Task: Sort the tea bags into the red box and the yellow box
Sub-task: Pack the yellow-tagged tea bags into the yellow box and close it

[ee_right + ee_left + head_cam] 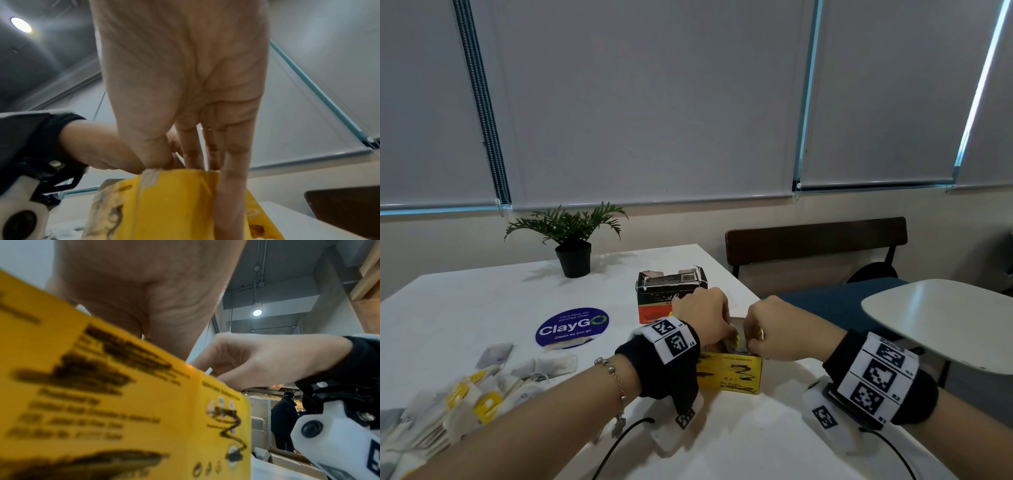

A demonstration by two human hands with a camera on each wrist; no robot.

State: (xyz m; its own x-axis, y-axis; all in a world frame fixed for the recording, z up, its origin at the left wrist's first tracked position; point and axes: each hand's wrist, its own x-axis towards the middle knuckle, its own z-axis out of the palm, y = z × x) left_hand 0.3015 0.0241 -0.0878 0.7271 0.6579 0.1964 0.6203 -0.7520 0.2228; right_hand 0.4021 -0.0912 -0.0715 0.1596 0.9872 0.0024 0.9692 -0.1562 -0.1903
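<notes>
The yellow box (pixel 736 375) stands open near the table's front edge, with the red box (pixel 671 298) open just behind it. My left hand (pixel 705 317) curls down over the yellow box's top from the left; its fingertips are hidden. My right hand (pixel 770 330) comes in from the right. In the right wrist view the right hand (pixel 185 155) has its thumb outside the taped top edge of the yellow box (pixel 174 203) and fingers reaching inside. A loose pile of tea bags (pixel 465 397), some with yellow tags, lies at the front left.
A potted plant (pixel 573 253) stands at the back of the white table (pixel 465 308), and a round blue sticker (pixel 572 327) lies left of the boxes. A dark chair (pixel 815 240) and a second table (pixel 941 315) are to the right. Cables trail from both wrist cameras.
</notes>
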